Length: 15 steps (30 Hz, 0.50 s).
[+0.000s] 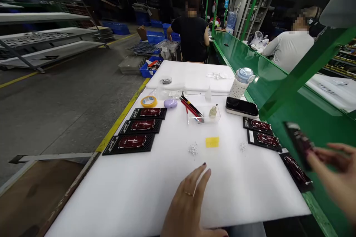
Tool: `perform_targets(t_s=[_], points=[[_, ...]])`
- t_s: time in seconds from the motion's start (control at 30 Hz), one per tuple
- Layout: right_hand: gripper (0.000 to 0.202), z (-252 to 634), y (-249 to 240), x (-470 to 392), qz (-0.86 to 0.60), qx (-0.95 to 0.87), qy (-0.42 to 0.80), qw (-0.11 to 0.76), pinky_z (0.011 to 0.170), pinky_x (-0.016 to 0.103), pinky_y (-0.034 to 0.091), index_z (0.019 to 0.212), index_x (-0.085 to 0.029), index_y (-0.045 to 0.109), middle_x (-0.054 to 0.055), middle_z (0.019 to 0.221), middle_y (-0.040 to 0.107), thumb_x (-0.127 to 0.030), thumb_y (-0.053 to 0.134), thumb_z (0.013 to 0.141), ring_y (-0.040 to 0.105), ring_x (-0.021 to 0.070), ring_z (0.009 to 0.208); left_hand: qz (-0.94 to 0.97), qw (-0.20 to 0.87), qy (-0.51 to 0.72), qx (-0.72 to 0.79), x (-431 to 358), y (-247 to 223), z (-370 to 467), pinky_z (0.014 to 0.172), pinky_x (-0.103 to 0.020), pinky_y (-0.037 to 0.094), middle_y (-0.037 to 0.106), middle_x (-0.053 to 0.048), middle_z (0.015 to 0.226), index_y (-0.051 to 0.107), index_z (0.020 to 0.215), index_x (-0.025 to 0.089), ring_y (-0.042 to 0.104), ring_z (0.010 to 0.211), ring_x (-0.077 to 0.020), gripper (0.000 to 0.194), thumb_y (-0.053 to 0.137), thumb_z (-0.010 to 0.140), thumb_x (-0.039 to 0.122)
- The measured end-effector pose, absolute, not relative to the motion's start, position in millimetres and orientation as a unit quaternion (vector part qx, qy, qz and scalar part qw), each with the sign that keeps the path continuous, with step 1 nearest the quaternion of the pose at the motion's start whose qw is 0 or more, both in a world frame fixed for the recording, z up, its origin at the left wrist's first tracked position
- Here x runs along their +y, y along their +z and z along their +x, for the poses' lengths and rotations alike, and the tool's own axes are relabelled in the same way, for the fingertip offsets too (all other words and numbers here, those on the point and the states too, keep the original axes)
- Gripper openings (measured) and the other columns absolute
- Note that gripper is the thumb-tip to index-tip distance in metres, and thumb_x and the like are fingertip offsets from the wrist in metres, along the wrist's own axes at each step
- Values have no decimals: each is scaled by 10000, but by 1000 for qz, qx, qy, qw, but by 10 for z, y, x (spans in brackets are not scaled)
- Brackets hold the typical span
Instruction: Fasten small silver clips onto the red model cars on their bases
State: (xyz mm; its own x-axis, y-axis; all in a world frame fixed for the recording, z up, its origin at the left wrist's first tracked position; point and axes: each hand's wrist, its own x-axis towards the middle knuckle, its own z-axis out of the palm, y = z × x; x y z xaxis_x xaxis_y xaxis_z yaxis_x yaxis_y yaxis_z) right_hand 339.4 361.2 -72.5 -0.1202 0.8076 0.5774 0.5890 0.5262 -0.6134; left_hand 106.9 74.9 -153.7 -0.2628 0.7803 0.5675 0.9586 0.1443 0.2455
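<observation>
At far right, black car plaque, near edge pinched in right-hand grip.

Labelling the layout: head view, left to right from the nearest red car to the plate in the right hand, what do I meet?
Nearest left-row red car → purple case → left silvery heap → yellow card → right silvery heap → middle right-row red car → blurred black plate in the right hand.

Factory workshop: green conveyor, racks
</observation>
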Motion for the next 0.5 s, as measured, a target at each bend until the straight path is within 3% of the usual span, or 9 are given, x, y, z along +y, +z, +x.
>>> perform_targets(t_s=[0.07, 0.13, 0.2, 0.3, 0.4, 0.5], points=[[511, 3225, -939, 2775, -410, -815, 113, 393, 637, 372, 593, 1131, -282, 632, 68, 873, 753, -571, 798, 744, 734, 231, 713, -586, 129, -279, -750, 723, -1554, 1096, 949, -405, 643, 583, -211, 1452, 317, 1529, 90, 626, 1310, -303, 1314, 526, 598, 994], [300, 2994, -1168, 2132, -328, -866, 136, 351, 589, 287, 589, 1140, -259, 602, 33, 842, 735, -437, 656, 905, 713, 171, 661, -584, 98, -279, -756, 704, -1580, 1114, 999, -463, 626, 511, -232, 1519, 197, 1583, 95, 572, 1371, -350, 1479, 594, 492, 1011], [305, 2787, -1294, 1827, -241, -905, 159, 312, 590, 249, 590, 1182, -230, 586, 29, 854, 739, -349, 650, 908, 722, 159, 678, -581, 64, -279, -762, 695, -1613, 1122, 1021, -502, 617, 505, -222, 1528, 145, 1597, 121, 569, 1371, -365, 1510, 703, 464, 948], [265, 2498, -1181, 2005, -192, -923, 212, 259, 527, 234, 539, 1091, -225, 664, 17, 807, 737, -417, 674, 909, 692, 148, 627, -569, 24, -268, -777, 701, -1658, 1124, 1031, -533, 618, 541, -194, 1505, 153, 1586, 162, 601, 1334, -360, 1448, 871, 458, 718], [303, 2000, -895, 2624, -221, -901, 185, 325, 482, 243, 430, 872, -212, 726, 18, 694, 701, -448, 562, 969, 590, 124, 510, -570, 9, -258, -780, 721, -1667, 1126, 1042, -565, 615, 531, -189, 1519, 161, 1570, 177, 600, 1334, -367, 1447, 915, 415, 615], [253, 1316, -754, 3222, -251, -886, 157, 357, 584, 282, 427, 957, -173, 751, 55, 747, 707, -387, 620, 918, 586, 148, 570, -565, 12, -251, -786, 734, -1637, 1132, 1041, -565, 619, 537, -186, 1516, 201, 1547, 176, 611, 1319, -361, 1421, 917, 399, 608]])
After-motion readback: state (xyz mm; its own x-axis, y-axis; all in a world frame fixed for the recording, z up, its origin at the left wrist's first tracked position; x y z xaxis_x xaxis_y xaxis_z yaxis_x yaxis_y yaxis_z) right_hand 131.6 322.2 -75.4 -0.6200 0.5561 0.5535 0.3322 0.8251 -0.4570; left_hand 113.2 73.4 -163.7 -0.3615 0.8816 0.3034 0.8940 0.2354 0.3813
